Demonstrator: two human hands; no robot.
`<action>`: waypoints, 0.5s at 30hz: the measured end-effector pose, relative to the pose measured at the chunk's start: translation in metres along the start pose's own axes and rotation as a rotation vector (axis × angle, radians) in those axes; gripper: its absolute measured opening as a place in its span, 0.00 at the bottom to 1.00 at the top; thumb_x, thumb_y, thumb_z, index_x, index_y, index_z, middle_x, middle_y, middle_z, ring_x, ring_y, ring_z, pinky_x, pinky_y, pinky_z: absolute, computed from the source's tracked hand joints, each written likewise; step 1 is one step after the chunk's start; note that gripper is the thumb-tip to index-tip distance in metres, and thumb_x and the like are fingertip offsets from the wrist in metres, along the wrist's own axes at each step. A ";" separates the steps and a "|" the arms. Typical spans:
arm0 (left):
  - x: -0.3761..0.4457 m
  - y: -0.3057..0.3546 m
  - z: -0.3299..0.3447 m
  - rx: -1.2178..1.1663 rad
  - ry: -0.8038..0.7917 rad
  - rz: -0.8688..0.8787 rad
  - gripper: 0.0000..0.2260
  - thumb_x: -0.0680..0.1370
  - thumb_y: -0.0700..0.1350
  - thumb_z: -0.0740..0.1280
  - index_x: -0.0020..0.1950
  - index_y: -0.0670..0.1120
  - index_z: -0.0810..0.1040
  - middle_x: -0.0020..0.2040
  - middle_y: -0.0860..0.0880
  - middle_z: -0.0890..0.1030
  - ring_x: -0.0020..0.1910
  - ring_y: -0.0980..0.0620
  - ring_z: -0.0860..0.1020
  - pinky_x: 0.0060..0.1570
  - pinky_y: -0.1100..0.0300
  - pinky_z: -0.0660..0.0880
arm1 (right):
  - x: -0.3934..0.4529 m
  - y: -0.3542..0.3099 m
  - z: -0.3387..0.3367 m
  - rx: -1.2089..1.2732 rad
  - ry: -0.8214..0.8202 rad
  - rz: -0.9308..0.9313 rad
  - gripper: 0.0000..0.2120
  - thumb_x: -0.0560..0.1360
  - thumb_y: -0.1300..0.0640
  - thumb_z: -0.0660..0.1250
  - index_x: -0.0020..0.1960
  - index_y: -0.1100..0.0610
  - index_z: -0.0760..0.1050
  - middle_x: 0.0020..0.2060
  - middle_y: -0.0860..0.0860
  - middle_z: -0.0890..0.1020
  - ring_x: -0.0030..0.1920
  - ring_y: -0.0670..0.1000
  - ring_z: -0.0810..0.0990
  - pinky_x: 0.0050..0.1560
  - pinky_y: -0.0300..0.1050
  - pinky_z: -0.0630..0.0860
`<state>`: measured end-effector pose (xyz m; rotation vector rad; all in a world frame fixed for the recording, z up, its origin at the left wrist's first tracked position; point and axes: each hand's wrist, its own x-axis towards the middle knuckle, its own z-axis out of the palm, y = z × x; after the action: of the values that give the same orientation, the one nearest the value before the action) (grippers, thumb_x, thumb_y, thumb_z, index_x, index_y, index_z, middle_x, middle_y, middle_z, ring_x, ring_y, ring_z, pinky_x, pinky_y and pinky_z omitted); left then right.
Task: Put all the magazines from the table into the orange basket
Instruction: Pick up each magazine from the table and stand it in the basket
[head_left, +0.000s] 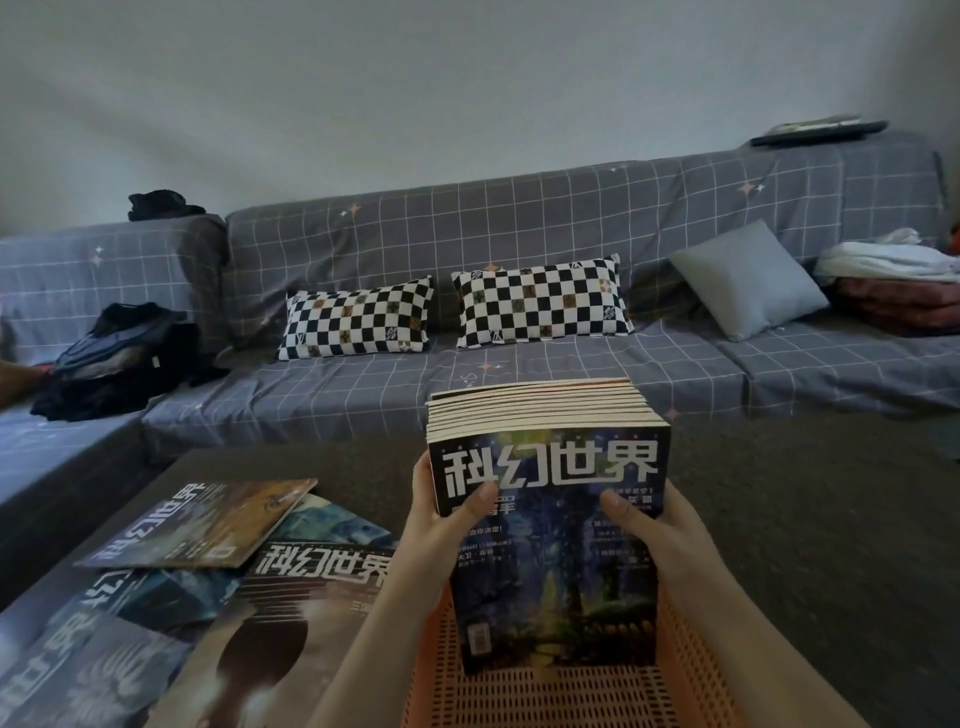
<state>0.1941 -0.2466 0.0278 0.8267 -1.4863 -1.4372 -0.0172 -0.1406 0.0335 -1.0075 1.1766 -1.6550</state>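
Both hands grasp magazine stack (550, 519) upright in orange basket (691, 680).
Left hand (447, 525), right hand (644, 525) clamp sides, squaring it; loose magazines (208, 561) remain.

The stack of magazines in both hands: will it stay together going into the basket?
The stack of magazines looks thick, so probably heavy. Its glossy covers may slide apart if tilted. Left hand and right hand grip only its sides, so lowering it upright into the orange basket seems safest.
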 end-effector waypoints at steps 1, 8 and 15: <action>-0.001 0.000 0.001 -0.018 0.010 0.012 0.34 0.61 0.59 0.77 0.65 0.62 0.68 0.52 0.60 0.83 0.51 0.59 0.82 0.40 0.68 0.79 | -0.001 0.001 0.001 0.025 0.005 -0.016 0.27 0.58 0.49 0.76 0.56 0.52 0.76 0.48 0.52 0.84 0.46 0.53 0.84 0.36 0.40 0.80; 0.006 0.014 -0.003 0.002 0.026 0.076 0.40 0.56 0.67 0.78 0.64 0.60 0.70 0.52 0.61 0.83 0.52 0.59 0.82 0.43 0.65 0.79 | 0.002 -0.010 0.005 -0.006 0.011 -0.150 0.19 0.60 0.48 0.74 0.51 0.47 0.78 0.47 0.48 0.85 0.46 0.49 0.84 0.37 0.37 0.79; 0.006 0.005 -0.005 0.021 -0.029 -0.019 0.46 0.58 0.67 0.78 0.72 0.60 0.65 0.55 0.61 0.82 0.54 0.58 0.82 0.46 0.61 0.79 | -0.001 0.003 0.004 -0.095 0.032 -0.068 0.30 0.57 0.39 0.75 0.58 0.41 0.73 0.51 0.43 0.83 0.51 0.46 0.82 0.49 0.47 0.77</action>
<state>0.1970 -0.2532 0.0337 0.8383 -1.5209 -1.4556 -0.0126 -0.1415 0.0312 -1.0940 1.2649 -1.6871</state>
